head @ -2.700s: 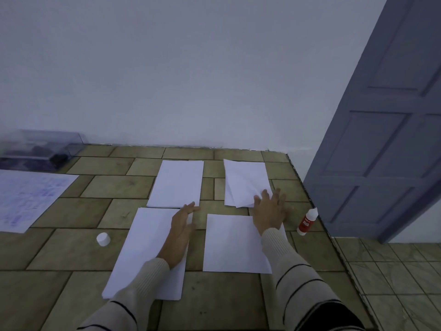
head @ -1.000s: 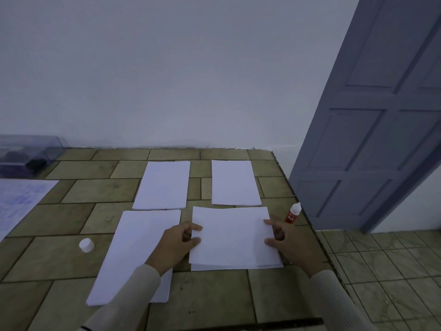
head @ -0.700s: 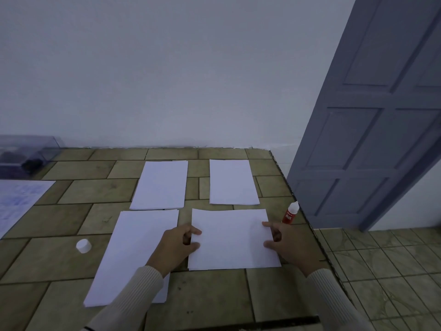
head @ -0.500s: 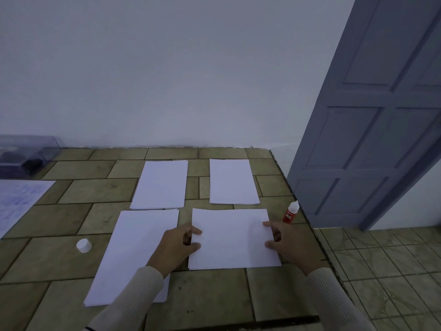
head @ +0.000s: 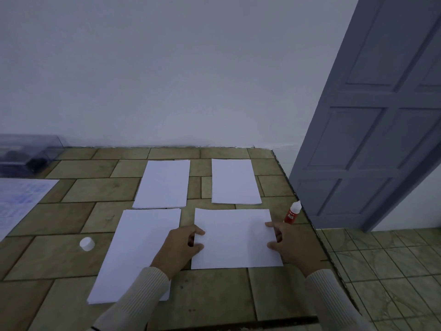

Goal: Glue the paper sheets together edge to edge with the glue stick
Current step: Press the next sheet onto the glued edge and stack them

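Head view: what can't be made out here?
Glue bottle, head view: label too small to read.
Printed sheet: cut off by the left frame edge, text blurred.
Clear box: contents dark, blurred, partly cut off left.
Near-right sheet: left hand and right hand cover its side edges; any glue there is hidden.

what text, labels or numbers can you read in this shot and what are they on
Nothing here can be read.
On the glue bottle: white marks on the red label, too small and blurred to read.
On the printed sheet at far left: blue print, too blurred to read.
On the near sheet that the left hand and right hand hold: nothing.
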